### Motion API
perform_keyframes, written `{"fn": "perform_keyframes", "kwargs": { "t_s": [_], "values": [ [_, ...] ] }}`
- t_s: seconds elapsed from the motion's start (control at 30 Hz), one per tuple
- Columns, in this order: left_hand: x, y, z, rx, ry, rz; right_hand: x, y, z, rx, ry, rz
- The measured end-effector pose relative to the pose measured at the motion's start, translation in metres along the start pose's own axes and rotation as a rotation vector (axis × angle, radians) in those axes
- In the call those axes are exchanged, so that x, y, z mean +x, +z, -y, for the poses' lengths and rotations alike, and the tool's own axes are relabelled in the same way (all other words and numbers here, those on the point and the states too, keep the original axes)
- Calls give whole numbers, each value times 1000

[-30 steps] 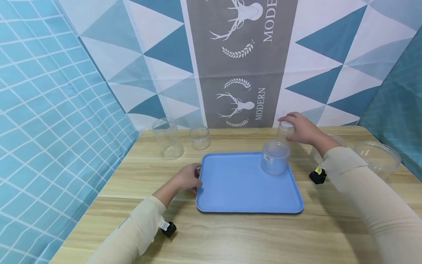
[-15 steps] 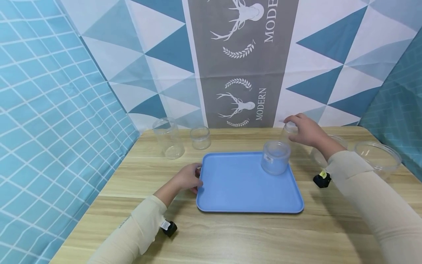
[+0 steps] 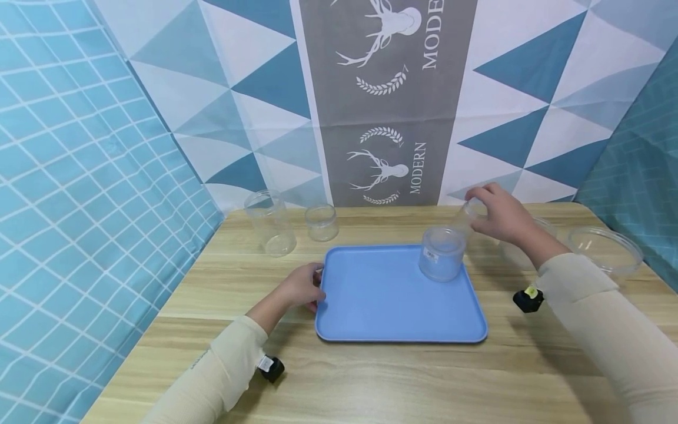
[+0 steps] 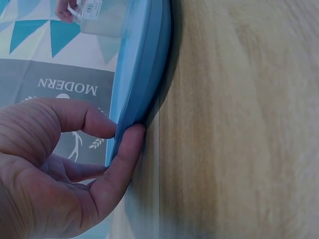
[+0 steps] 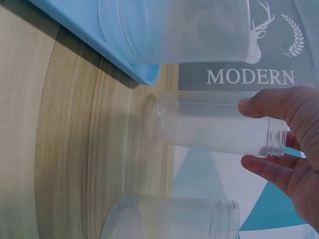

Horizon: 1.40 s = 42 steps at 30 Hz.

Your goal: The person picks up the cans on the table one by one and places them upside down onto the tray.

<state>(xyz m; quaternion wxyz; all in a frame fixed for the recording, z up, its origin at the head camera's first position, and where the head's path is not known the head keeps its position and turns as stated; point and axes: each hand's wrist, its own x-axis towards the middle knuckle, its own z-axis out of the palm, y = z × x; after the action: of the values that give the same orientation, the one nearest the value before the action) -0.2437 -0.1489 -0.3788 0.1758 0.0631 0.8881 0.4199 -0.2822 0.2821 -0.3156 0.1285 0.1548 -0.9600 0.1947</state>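
Observation:
My left hand pinches the left edge of a blue tray, thumb and fingers on either side of the rim in the left wrist view. Behind the tray's back right corner, my right hand grips a slim clear plastic jar near its ringed mouth. In the head view this jar leans to the right; the right wrist view shows its base close to the tabletop, and I cannot tell if they touch. A wider clear jar with a small label stands on the tray's back right corner.
A tall clear jar and a short one stand at the back left. To the right, partly behind my right arm, are another clear jar and a wide clear container. A patterned cloth backdrop rises behind the table.
My right hand has moved a little to the right with the slim jar, which leans more to the right now. The left hand, tray and wider jar look unmoved.

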Motion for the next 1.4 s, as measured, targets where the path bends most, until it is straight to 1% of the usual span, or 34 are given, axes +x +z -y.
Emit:
{"fn": "perform_keyframes", "kwargs": {
  "t_s": [0.23, 0.8, 1.13, 1.4],
  "values": [
    [-1, 0, 0, -5, -9, 0, -10, -5, 1, -3, -10, -81],
    [-4, -1, 0, -8, 0, -1, -28, -17, 15, -43, -147, -295],
    [-4, 0, 1, -19, 12, -14, -34, -24, 26, -29, -196, -367],
    [-5, -1, 1, 7, 28, -68, -41, -29, 36, -30, -244, -399]
  ]
}}
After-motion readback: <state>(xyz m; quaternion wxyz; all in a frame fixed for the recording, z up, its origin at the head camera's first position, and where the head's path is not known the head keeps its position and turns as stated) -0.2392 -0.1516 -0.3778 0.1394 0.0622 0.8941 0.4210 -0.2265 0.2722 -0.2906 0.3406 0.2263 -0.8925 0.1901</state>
